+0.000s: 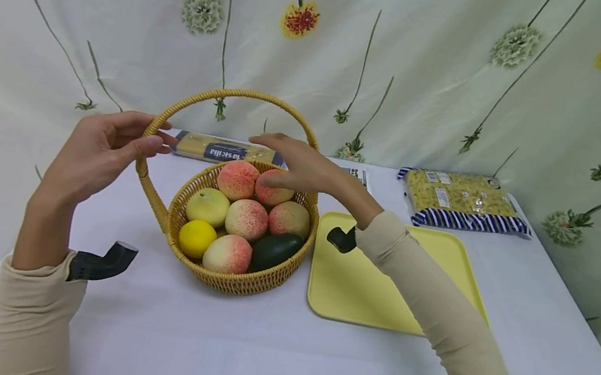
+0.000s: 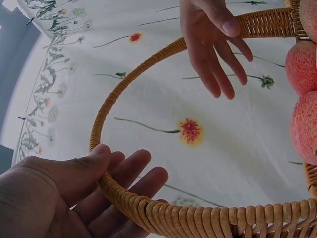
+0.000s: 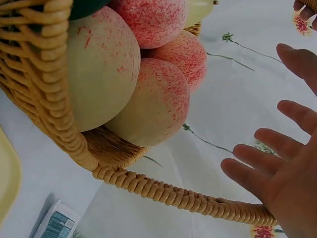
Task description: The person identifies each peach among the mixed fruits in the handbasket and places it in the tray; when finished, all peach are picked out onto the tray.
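A wicker basket [image 1: 241,284] with a tall arched handle [image 1: 244,95] stands on the table. It holds several peaches [image 1: 246,219], a pale yellow-green fruit [image 1: 208,205], a round yellow fruit [image 1: 197,239] and a dark green oblong one [image 1: 275,252]. At the handle's left side is my left hand [image 1: 100,153], thumb on the near side and loosely extended fingers behind, the handle between them. My right hand [image 1: 300,165] is beside the handle's right side, above the peaches. In the right wrist view its fingers [image 3: 267,158] are spread and grip nothing; whether the palm touches the handle is unclear.
Right of the basket lies a yellow tray [image 1: 374,316], partly under my right forearm. Behind it rests a pasta bag [image 1: 462,201] with blue-striped ends. Another pasta pack [image 1: 213,148] lies behind the basket, and a white packet [image 1: 361,175] is partly hidden by my right arm.
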Demonstrator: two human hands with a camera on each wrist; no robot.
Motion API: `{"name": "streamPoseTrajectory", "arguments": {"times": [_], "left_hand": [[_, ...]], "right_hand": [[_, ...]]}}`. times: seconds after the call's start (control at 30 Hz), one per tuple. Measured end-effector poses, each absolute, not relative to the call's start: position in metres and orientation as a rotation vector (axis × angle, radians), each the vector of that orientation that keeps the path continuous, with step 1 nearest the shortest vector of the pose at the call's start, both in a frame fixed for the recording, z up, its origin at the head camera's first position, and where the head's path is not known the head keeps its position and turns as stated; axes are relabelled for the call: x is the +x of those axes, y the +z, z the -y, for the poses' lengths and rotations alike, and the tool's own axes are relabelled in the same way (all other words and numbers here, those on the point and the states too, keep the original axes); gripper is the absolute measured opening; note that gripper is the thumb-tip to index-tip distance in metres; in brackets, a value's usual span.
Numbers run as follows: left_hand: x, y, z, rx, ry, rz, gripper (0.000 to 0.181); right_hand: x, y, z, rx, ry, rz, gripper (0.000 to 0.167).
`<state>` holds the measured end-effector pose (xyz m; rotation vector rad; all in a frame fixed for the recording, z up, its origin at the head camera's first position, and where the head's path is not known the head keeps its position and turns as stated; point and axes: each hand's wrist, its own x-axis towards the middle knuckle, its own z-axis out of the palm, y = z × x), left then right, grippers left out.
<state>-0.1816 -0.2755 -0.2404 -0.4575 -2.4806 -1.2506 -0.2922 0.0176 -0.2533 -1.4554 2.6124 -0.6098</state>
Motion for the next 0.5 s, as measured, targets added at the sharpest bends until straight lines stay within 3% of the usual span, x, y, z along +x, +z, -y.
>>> {"name": "streamPoseTrajectory", "arguments": {"times": [0.5], "left_hand": [[-0.182, -0.241, 0.277, -0.515, -1.276, 2.455, 0.032]], "right_hand": [[-0.319, -0.266, 0.007, -1.134, -0.554, -2.394, 0.07]]}}
